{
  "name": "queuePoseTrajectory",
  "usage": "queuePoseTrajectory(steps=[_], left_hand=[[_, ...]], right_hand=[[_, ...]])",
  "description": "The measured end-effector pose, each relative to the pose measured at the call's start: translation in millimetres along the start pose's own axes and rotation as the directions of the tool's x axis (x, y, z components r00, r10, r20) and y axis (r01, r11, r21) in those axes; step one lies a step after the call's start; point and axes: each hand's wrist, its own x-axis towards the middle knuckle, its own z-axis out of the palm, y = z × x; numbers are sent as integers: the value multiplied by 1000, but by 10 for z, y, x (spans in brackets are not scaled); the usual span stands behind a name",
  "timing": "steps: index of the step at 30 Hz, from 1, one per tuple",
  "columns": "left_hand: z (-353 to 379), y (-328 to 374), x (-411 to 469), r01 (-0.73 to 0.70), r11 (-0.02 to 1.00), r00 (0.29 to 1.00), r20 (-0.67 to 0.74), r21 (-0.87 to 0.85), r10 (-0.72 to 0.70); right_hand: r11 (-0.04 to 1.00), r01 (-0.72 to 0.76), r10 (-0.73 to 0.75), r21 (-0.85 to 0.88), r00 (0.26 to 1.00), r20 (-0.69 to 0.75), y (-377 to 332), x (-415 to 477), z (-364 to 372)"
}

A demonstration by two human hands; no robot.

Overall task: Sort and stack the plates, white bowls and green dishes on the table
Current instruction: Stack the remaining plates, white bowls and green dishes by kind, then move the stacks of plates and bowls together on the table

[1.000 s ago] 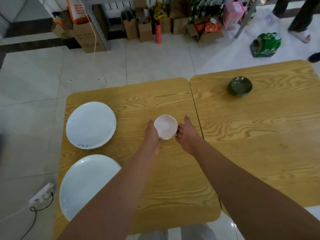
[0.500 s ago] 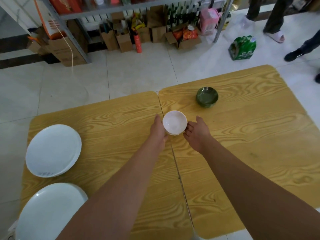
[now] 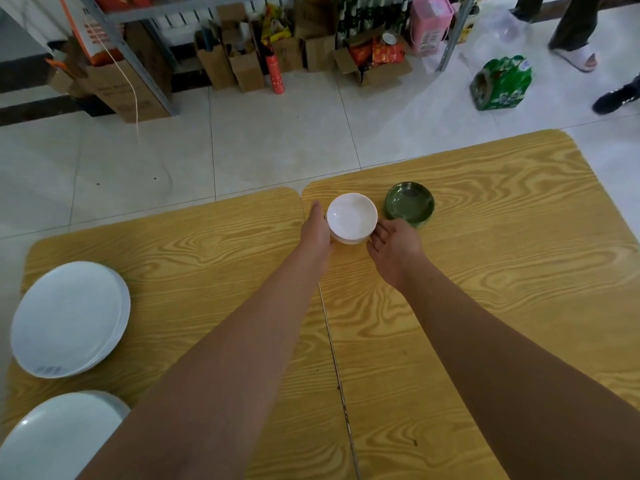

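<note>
A stack of white bowls (image 3: 351, 216) stands near the far edge of the right wooden table (image 3: 502, 271), close beside a stack of dark green dishes (image 3: 409, 203). My left hand (image 3: 314, 232) presses the bowls' left side with fingers stretched forward. My right hand (image 3: 394, 245) touches their right lower side, palm turned toward the bowls, just in front of the green dishes. Two stacks of white plates lie on the left table, one at the left edge (image 3: 69, 318) and one at the near left corner (image 3: 59, 439).
A seam (image 3: 332, 341) runs between the two tables under my arms. Beyond the tables is tiled floor with cardboard boxes (image 3: 239, 64), a shelf frame, a green drinks pack (image 3: 502, 83) and a person's feet (image 3: 578, 57) at the far right.
Both hands have moved the white bowls away from me and to the right, across the seam, until they stand right beside the green dishes. The camera view has shifted right.
</note>
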Motion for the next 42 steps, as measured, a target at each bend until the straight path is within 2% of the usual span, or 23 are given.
queuePoseTrajectory(steps=[8, 26, 35, 38, 42], left_hand=[[185, 62, 137, -47, 998, 999, 18, 33, 46], [708, 52, 149, -62, 995, 990, 130, 81, 51], [282, -42, -169, -7, 995, 996, 87, 95, -1], [-38, -94, -389, -12, 998, 995, 96, 55, 6], [-737, -168, -730, -3, 1000, 999, 37, 30, 2]], right_hand=[[1000, 15, -15, 16, 1000, 22, -66, 44, -51], [994, 89, -87, 62, 996, -35, -473, 140, -384], [999, 34, -35, -13, 995, -93, -79, -183, -337], [999, 21, -24, -47, 998, -52, 176, -387, -203], [994, 5, 0, -108, 999, 44, 711, -754, 86]])
